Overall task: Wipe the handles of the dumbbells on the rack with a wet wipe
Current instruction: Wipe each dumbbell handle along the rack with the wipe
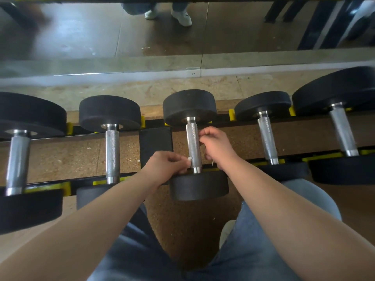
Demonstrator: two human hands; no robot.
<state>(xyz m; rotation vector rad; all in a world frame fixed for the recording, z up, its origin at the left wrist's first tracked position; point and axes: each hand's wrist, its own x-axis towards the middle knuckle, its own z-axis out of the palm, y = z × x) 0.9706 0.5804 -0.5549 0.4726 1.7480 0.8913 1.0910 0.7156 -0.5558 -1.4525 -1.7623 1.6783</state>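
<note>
Several black dumbbells with knurled steel handles lie across a black and yellow rack. The middle dumbbell's handle stands between my hands. My left hand is at the handle's near end, its fingertips pinching a small white scrap of wet wipe against the steel. My right hand is curled against the handle's right side; a bit of white wipe shows under its palm. Most of the wipe is hidden.
Neighbouring dumbbell handles lie left and right of the middle one, with larger dumbbells at both ends. A wall mirror runs behind the rack. Brown speckled floor and my jeans-clad knees are below.
</note>
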